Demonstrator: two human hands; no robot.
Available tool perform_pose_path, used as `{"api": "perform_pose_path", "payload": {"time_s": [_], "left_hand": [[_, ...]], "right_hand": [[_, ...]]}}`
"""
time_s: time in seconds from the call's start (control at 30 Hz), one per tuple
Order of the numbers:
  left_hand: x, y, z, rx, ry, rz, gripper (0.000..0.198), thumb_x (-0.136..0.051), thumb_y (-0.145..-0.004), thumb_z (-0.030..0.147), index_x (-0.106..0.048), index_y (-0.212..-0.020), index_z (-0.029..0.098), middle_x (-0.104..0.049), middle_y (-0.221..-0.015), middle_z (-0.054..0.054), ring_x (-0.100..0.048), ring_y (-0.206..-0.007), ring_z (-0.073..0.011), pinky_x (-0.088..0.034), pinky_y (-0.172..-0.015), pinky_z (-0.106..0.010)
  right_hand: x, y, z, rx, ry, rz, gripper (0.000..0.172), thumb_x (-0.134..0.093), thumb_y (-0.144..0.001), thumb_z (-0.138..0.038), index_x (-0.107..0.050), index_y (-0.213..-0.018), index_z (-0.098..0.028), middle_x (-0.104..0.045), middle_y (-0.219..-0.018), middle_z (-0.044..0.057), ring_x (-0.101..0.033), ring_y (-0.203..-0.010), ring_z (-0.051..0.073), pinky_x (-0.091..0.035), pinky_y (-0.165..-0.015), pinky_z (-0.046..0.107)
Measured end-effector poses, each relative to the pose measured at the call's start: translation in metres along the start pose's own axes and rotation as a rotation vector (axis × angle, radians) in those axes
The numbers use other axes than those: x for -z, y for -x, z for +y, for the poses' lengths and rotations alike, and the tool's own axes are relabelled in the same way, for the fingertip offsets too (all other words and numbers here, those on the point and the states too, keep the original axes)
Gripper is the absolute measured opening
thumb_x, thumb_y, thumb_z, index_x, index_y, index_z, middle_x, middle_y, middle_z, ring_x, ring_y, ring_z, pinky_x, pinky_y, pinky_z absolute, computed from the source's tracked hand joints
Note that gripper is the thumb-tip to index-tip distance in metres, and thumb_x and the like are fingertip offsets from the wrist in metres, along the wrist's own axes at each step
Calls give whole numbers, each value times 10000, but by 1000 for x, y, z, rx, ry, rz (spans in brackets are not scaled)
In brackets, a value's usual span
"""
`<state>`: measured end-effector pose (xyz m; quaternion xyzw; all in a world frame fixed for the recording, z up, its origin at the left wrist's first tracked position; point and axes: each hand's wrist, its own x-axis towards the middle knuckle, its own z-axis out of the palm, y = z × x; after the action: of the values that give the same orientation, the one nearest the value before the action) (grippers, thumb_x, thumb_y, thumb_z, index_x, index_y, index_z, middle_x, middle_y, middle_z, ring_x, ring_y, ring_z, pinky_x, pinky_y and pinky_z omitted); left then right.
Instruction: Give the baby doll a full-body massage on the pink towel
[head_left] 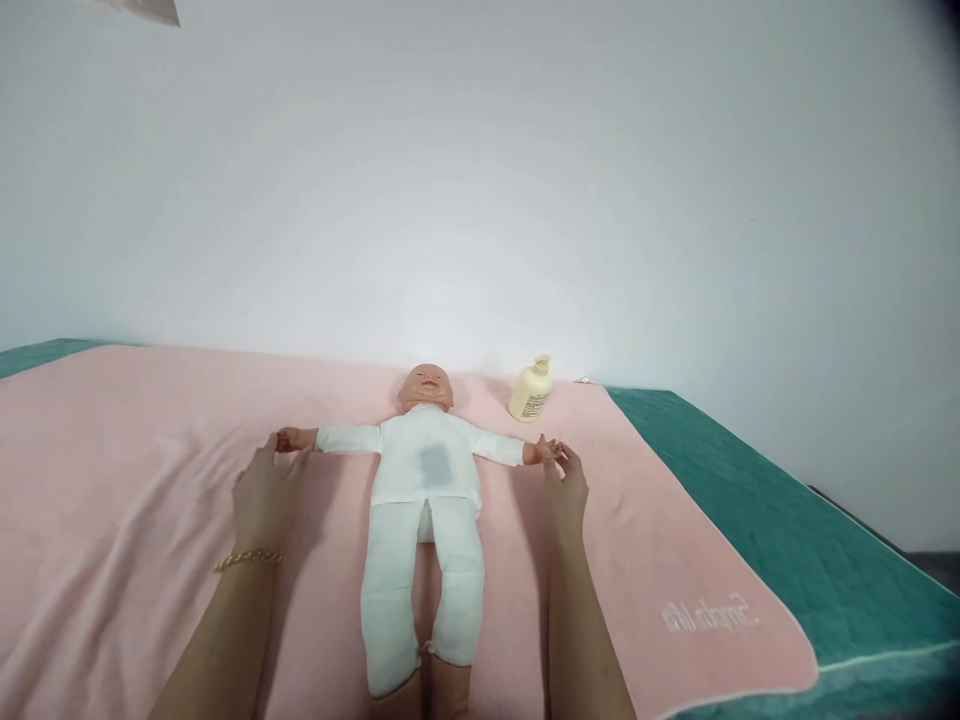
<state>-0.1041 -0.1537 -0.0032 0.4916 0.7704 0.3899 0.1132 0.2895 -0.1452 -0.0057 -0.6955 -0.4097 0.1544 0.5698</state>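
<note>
A baby doll [426, 470] in a white top and white trousers lies face up, its head away from me and both arms stretched sideways. My left hand [262, 490], with a gold bracelet at the wrist, pinches the doll's hand on the left side. On the right side, my right hand [566, 490] has thumb and fingers closed on the doll's other hand. A grey patch marks the front of the white top. The doll's feet run out of the bottom of the view.
A pale yellow pump bottle [531, 390] stands to the right of the doll's head. Under everything spreads a pink blanket [675, 540], wrinkled at the left, over a green cover [750, 490]. A white wall [480, 180] rises behind.
</note>
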Motion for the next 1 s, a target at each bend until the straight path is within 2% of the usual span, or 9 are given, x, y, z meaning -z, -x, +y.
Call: {"api": "perform_pose_path", "payload": {"time_s": [0.07,0.13,0.23,0.37,0.43,0.5,0.6,0.77,1.0], "left_hand": [[1,6,7,45,114,97,609,-564,-874,446,-497,-1396,140,-671,-1152,-192,-630,-1041,-416,-495,-851,-587],[-2,15,15,26,240,232,532,-624,-853,420,-579,-1337,202,-668,-1218,-128,-629,-1093,-360,-492,-935,-544],[-12,28,29,-130,460,336,426,-677,-832,394,-661,-1227,236,-674,-1230,-68,-622,-1146,-290,-488,-1008,-472],[-30,40,49,-473,525,421,282,-700,-830,335,-706,-1084,214,-732,-1075,-48,-688,-986,-239,-552,-923,-418],[-37,43,56,-694,458,401,224,-690,-845,279,-700,-1061,221,-747,-1012,-35,-701,-913,-212,-571,-881,-390],[-43,47,60,-905,371,311,210,-658,-872,224,-679,-1081,233,-753,-988,-26,-708,-885,-188,-576,-870,-362],[-51,52,61,-1136,281,180,291,-585,-907,137,-619,-1177,241,-744,-1042,-34,-709,-926,-171,-568,-895,-335],[-62,56,55,-1142,301,130,511,-568,-886,67,-449,-1366,198,-674,-1212,-99,-639,-1128,-183,-554,-940,-333],[-64,54,54,-1191,292,79,534,-511,-903,62,-404,-1404,212,-678,-1201,-81,-640,-1132,-189,-571,-919,-351]], "right_hand": [[-4,8,-10,-4,-121,49,609,-594,-805,-576,-539,-1283,-204,-663,-1238,134,-614,-1155,301,-477,-938,409],[-10,18,-19,60,-223,93,608,-631,-799,-534,-519,-1292,-196,-661,-1235,140,-616,-1161,287,-480,-951,405],[-21,34,-28,199,-351,72,548,-645,-822,-452,-507,-1284,-190,-668,-1213,145,-641,-1126,260,-500,-955,420],[-34,55,-31,456,-309,-3,447,-656,-842,-350,-525,-1248,-217,-706,-1148,110,-660,-1100,244,-505,-984,476],[-38,61,-32,627,-228,-53,370,-648,-856,-306,-558,-1209,-236,-727,-1105,86,-664,-1099,244,-515,-986,488],[-41,63,-34,809,-184,-125,327,-633,-873,-258,-577,-1195,-260,-740,-1081,61,-680,-1074,233,-522,-992,487],[-44,65,-38,1043,-162,-205,381,-646,-875,-205,-557,-1236,-288,-751,-1050,39,-720,-970,209,-532,-989,479],[-49,67,-44,1251,-74,-218,407,-640,-902,-210,-518,-1282,-289,-764,-1019,36,-738,-916,195,-552,-946,443],[-49,68,-50,1338,-51,-231,413,-644,-892,-141,-546,-1283,-236,-766,-1009,44,-731,-922,176,-548,-929,379]]}}
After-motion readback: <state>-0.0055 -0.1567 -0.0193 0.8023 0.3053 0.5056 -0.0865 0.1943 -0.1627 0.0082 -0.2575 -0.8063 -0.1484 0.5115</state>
